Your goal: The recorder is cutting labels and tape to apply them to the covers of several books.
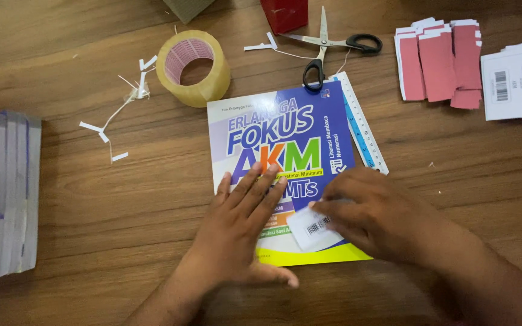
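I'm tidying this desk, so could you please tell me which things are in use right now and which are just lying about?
In use: left hand flat on the book; right hand pressing a barcode label onto it.

Lying about: tape roll, scissors, ruler, red slips, spare labels, book stack, paper scraps.

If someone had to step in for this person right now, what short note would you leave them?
Left hand: flat on the book, holding it down on the wooden table.
Right hand: pressing a white barcode label onto the cover's lower part.
Nearby: tape roll, scissors, ruler partly under the book, red slips, more barcode labels, book stack at left.
Done: label sits on the cover.
Left: no tape over it yet, as far as visible.
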